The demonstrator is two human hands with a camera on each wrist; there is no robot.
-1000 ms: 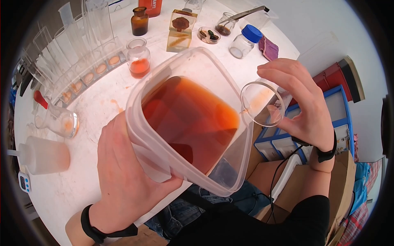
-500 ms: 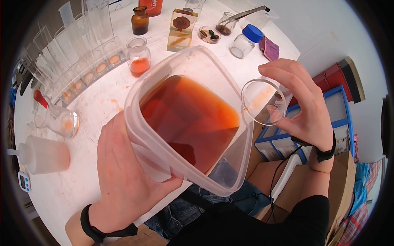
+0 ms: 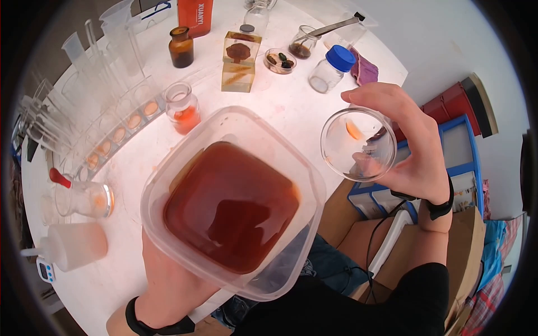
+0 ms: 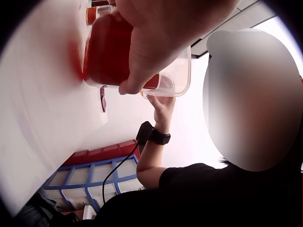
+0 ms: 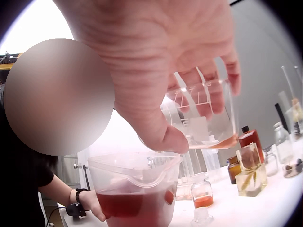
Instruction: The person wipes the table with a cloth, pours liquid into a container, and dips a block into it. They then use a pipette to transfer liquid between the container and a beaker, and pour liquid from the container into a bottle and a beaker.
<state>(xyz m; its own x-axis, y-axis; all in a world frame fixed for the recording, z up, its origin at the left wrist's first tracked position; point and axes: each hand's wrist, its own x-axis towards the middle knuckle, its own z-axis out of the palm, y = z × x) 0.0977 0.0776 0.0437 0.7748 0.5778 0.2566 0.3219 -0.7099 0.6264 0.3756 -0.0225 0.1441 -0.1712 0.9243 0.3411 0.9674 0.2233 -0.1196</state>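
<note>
My left hand (image 3: 174, 285) grips a clear plastic container (image 3: 258, 131) from its left side and underneath, thumb along the wall in the left wrist view. Red-brown liquid (image 3: 241, 207) lies fairly level inside it. To its right, my right hand (image 3: 417, 140) holds a glass beaker (image 3: 339, 148) between thumb and fingers. The right wrist view has the beaker (image 5: 225, 111) above the container's spouted rim (image 5: 137, 177), with a little orange liquid (image 5: 225, 143) in its bottom. Container and beaker stand apart in the head view.
Behind the container stand a bottle of orange liquid (image 3: 182, 115), resin blocks (image 3: 240, 61), a petri dish (image 3: 280, 60) and a blue-capped jar (image 3: 332, 70). Leftward are a test tube rack (image 3: 126, 143), a conical flask (image 3: 84, 201), a squeeze bottle (image 3: 78, 245) and a timer (image 3: 45, 270).
The container has levelled from its tilt and moved down and slightly left, away from the beaker. The beaker now faces the head camera more squarely. Both hands keep their hold.
</note>
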